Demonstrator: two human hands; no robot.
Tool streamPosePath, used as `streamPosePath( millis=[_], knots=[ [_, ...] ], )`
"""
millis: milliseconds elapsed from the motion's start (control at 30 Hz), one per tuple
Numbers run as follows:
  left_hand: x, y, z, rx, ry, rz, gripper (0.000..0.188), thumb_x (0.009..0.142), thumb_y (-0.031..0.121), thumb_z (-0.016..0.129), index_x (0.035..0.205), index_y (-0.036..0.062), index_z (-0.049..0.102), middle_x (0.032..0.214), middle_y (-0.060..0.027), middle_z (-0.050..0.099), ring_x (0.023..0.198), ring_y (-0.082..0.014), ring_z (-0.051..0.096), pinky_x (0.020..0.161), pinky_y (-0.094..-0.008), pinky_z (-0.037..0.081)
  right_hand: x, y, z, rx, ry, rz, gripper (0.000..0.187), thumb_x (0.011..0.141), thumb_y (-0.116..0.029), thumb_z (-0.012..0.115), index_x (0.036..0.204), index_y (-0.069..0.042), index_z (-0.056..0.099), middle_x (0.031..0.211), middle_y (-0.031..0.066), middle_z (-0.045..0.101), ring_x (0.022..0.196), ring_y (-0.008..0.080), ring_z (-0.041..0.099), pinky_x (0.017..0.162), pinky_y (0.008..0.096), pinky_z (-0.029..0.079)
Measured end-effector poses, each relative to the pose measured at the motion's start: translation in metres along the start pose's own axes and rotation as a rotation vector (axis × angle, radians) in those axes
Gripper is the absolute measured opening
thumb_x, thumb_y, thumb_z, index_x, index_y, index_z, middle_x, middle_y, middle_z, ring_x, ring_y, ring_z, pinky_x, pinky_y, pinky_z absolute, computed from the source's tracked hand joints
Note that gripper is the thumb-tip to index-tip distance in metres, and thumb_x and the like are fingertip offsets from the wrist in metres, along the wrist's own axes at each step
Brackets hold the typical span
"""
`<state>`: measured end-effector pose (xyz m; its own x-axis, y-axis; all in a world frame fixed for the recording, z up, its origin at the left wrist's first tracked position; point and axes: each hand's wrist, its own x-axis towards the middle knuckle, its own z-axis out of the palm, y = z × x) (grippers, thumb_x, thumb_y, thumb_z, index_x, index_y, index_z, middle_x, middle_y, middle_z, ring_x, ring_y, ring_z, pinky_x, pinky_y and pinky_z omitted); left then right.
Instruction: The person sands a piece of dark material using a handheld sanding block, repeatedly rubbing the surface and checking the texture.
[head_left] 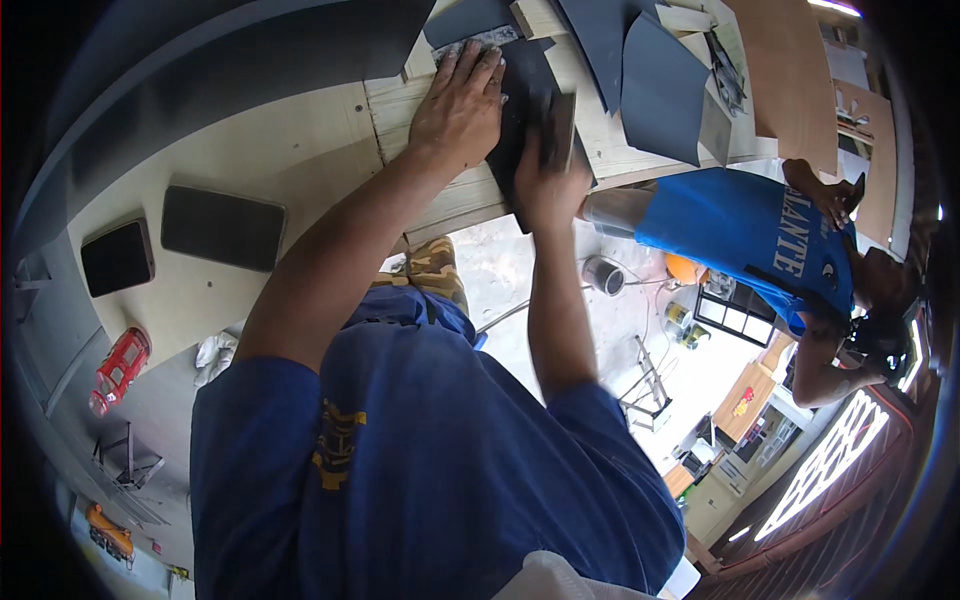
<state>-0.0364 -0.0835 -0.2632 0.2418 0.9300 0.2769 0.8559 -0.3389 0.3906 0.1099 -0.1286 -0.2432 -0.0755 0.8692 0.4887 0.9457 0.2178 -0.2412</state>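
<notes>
A dark panel (520,120), flat and thin, lies near the front edge of the pale wooden surface (300,150), partly overhanging it. The left hand (460,105) lies spread and flat, palm down, pressing on the panel's far left part, with a small grey pad or cloth (478,42) just past its fingertips. The right hand (550,185) is closed around a small flat block (563,125) held against the panel's right side; that hand is blurred, so the exact grip is hard to read. The panel looks stiff and fairly light, with a smooth painted face that could slide on the wood, so a flat palm on top or a grip along its long edges would seem the sound way to steady it. Beyond it lie several more grey sheets (655,85), overlapping. To the left on the surface rest two dark rounded-corner panels (222,227) (118,256), apart from each other. A red can (120,368) lies lower left. At the right a second person in a blue shirt (750,235) stands just beside the surface.
</notes>
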Motion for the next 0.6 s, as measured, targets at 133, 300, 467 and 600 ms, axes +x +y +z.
streamPosePath(
  millis=[133,300,467,600],
  knots=[
    [-0.003,0.000,0.006,-0.005,0.023,0.006,0.046,0.096,0.023,0.045,0.133,-0.0035,0.048,0.145,-0.0144,0.040,0.138,-0.0311,0.033,0.115,-0.0444,0.023,0.046,0.013,0.023,0.091,-0.053,0.027,0.018,0.083,-0.021,0.067,0.083,-0.003,0.064,0.063,0.0182,0.061,0.055,0.0364,0.062,0.048,0.0434,0.049],
    [-0.003,-0.006,-0.008,0.016,-0.018,0.014,0.045,0.096,0.023,0.046,0.132,-0.0040,0.049,0.143,-0.0146,0.042,0.137,-0.0310,0.034,0.115,-0.0447,0.023,-0.026,-0.016,-0.031,0.178,0.084,-0.059,0.017,0.083,-0.020,0.066,0.084,-0.003,0.064,0.071,0.0189,0.065,0.061,0.0373,0.065,0.053,0.0416,0.052],
    [0.000,0.002,-0.001,-0.007,0.020,0.002,0.046,0.097,0.024,0.044,0.135,-0.0019,0.047,0.144,-0.0133,0.042,0.139,-0.0299,0.031,0.116,-0.0446,0.022,0.029,0.013,0.011,-0.063,-0.094,0.098,0.017,0.083,-0.021,0.067,0.078,-0.004,0.065,0.070,0.0179,0.065,0.057,0.0366,0.064,0.051,0.0408,0.051],
    [-0.002,-0.002,0.008,0.008,0.010,-0.017,0.046,0.098,0.024,0.043,0.135,-0.0015,0.047,0.145,-0.0130,0.041,0.139,-0.0303,0.031,0.116,-0.0451,0.022,0.021,0.016,0.005,0.105,-0.105,0.138,0.017,0.083,-0.021,0.067,0.080,-0.005,0.066,0.069,0.0179,0.065,0.057,0.0358,0.065,0.050,0.0406,0.050]
  ],
)
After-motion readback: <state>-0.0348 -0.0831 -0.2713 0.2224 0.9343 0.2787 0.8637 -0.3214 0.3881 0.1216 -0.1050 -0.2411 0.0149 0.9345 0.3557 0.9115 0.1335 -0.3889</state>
